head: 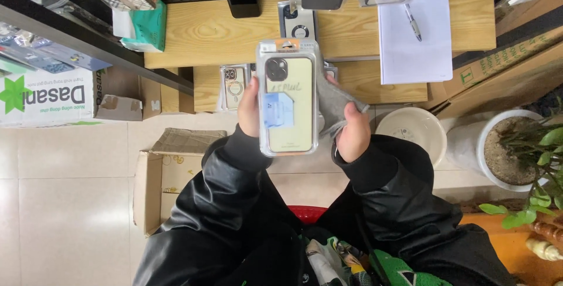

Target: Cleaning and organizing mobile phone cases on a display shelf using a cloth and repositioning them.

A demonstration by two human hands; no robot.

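Person's left hand [249, 107] grips a clear plastic retail pack holding a pale yellow phone case [288, 97] w/ a light blue sticker, fingers closed round its left edge, pack upright in mid-air just above the light wood tabletop [199, 31]. Right hand [353, 130], at approx 3 o'clock of the pack, has fingers clamped on a grey cloth [335, 103] that touches the pack's right edge. On the tabletop, at 9 o'clock of the pack, lies another clear phone case pack [233, 87]; at 1 o'clock, white paper sheet [415, 40] w/ a pen [413, 22] on it. Round white bucket [411, 130] sits on the floor at 3 o'clock, an open cardboard box [164, 174] at 8 o'clock.
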